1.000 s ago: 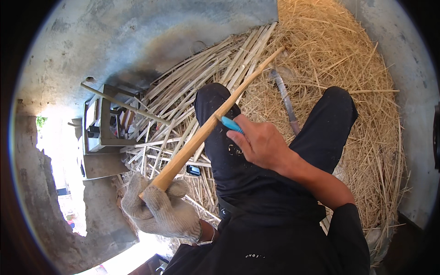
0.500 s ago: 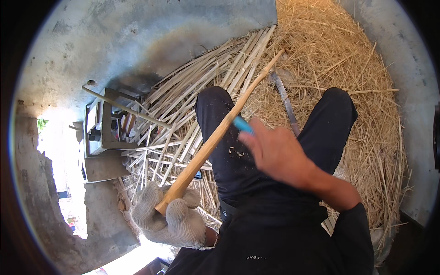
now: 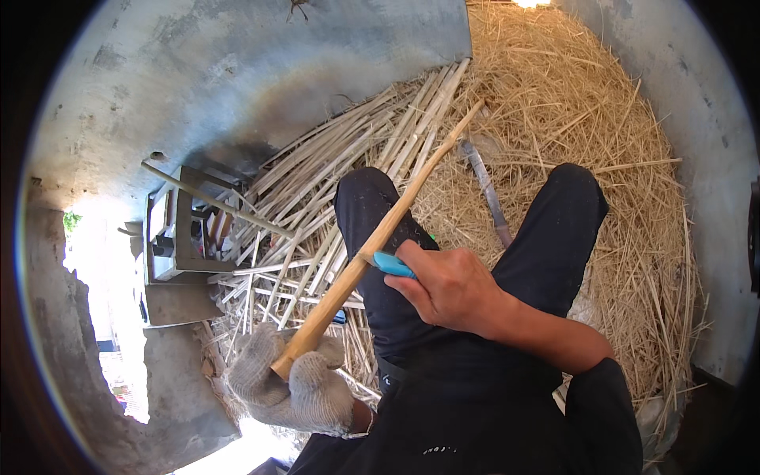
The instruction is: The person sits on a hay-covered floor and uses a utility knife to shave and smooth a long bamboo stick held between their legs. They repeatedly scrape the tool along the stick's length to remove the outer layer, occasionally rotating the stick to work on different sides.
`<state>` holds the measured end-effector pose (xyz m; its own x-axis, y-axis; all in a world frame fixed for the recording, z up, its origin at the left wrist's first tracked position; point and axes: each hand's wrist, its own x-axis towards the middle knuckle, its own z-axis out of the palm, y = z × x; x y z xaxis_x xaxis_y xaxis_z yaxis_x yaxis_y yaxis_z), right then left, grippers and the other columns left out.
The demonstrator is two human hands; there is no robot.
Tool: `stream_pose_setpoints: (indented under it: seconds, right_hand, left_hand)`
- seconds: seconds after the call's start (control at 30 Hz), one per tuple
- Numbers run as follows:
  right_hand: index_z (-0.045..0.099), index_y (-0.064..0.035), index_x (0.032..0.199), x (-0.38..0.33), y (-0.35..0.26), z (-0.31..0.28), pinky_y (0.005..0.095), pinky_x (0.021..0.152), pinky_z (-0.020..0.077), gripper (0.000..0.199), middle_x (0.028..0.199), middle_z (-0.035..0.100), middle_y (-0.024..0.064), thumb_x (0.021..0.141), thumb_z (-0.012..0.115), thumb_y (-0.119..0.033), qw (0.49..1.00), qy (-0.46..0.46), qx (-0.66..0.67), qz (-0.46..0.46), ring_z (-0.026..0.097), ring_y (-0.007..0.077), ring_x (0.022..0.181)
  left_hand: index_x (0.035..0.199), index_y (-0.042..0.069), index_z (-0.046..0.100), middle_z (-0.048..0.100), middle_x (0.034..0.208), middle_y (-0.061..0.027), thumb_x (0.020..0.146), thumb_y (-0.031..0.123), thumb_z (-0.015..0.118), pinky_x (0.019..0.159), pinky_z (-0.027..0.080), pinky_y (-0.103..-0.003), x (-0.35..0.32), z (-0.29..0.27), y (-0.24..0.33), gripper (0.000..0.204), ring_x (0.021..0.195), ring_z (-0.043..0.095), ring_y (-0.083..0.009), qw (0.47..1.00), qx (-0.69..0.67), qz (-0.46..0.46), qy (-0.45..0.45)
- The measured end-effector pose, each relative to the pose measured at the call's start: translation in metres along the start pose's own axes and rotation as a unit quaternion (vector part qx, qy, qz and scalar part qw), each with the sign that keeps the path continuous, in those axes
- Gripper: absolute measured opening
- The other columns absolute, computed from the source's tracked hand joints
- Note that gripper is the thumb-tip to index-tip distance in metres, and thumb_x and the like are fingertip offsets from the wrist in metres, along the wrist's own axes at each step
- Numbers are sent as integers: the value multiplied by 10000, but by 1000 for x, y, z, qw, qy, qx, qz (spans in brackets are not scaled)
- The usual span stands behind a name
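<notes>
Pale, smooth wood is seen in a long tapering stick (image 3: pixel 380 237), which is laid slantwise across the left knee of dark trousers (image 3: pixel 372 229), its thin tip reaching up toward the straw. Its thick butt end is gripped by the left hand (image 3: pixel 297 380), which is covered by a coarse grey knitted glove and closed around the wood low in the view. The right hand (image 3: pixel 451 289) is bare and is curled shut on a small knife with a blue handle (image 3: pixel 393 264), which is pressed against the stick's middle, just above the left hand. Dry golden straw (image 3: pixel 586 119) is heaped loosely on the right, and flat split cane strips (image 3: pixel 317 206) are fanned out on the left. A curved metal blade (image 3: pixel 487 194) is lying on the straw between the knees.
</notes>
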<state>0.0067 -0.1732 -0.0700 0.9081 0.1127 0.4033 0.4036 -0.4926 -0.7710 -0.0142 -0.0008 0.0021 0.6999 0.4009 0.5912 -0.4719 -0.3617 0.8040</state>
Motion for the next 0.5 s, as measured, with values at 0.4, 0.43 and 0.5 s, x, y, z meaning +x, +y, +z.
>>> stream_pose_setpoints:
  seconds: [0.4, 0.43, 0.5]
  right_hand:
    - [538, -31, 961, 5, 3, -6, 490, 456, 477, 334, 565, 569, 211, 996, 535, -363, 991, -35, -73, 106, 616, 397, 523]
    - [534, -28, 955, 6, 12, -5, 494, 455, 474, 338, 566, 568, 212, 996, 536, -363, 990, -17, -83, 115, 615, 398, 521]
    - [542, -31, 978, 8, 51, -3, 520, 481, 480, 323, 594, 581, 223, 1000, 528, -353, 973, -11, -127, 191, 610, 412, 528]
  left_hand:
    - [1045, -84, 568, 586, 853, -188, 632, -109, 575, 412, 531, -283, 3, 1, 4, 413, 488, 598, -207, 1000, 0, -7, -6]
    - [1049, -83, 568, 585, 856, -188, 629, -106, 575, 414, 534, -281, 3, -2, 2, 421, 508, 603, -209, 1000, 11, 4, -28]
    - [1056, -81, 567, 584, 864, -190, 620, -99, 576, 417, 540, -279, 3, -7, -2, 436, 550, 612, -214, 998, 26, 21, -55]
